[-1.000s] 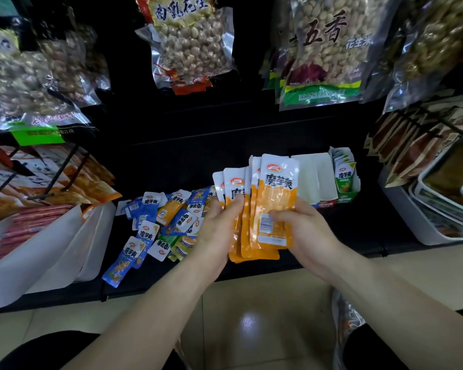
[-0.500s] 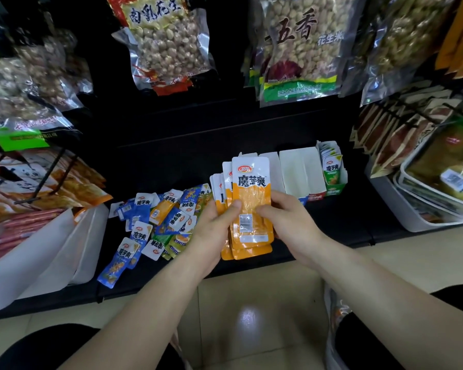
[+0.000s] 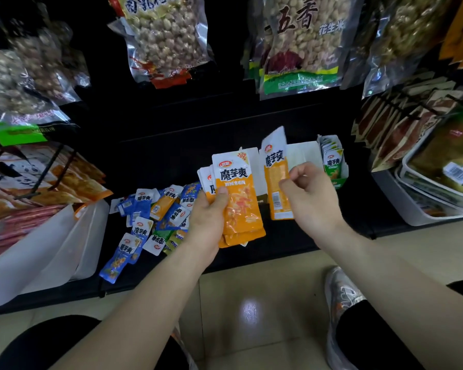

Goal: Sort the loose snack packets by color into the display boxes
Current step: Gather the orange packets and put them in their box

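Two bare forearms reach forward from the lower corners and converge toward the middle. The left hand (image 3: 210,218) is curled round an orange stack (image 3: 241,209) of packets, its thumb pressed flat on the front one. The right hand (image 3: 312,200), just beside it and slightly higher, pinches a single packet (image 3: 275,182) upright between thumb and curled fingers.

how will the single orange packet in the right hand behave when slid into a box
Probably floppy: the orange packet bends at its top corner. Likely light, since the right hand pinches it by fingertips alone. Its glossy film may be slippery.
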